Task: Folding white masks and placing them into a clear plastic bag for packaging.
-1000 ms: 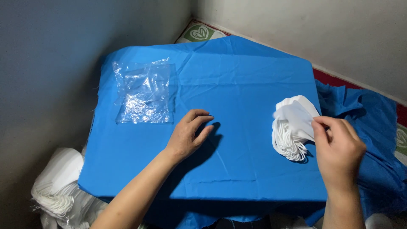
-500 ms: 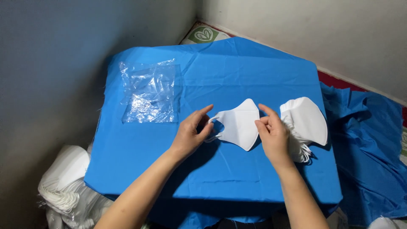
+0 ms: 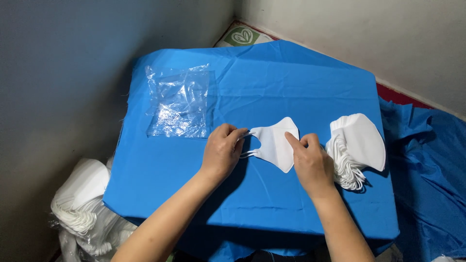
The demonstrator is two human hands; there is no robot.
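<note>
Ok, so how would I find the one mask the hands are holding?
Look at the table with the blue cloth. Near its middle, a single white mask lies flat between the left hand and the right hand. Unlike the stack of masks beside it, it is alone.

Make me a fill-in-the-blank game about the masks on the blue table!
1. Both hands, the left hand and the right hand, touch one white ____ on the table.
2. The table cover is ____ in colour.
3. The stack of masks lies on the ____ side of the right hand.
4. The clear plastic bag lies nearest the ____ hand.

Answers: mask, blue, right, left
</note>
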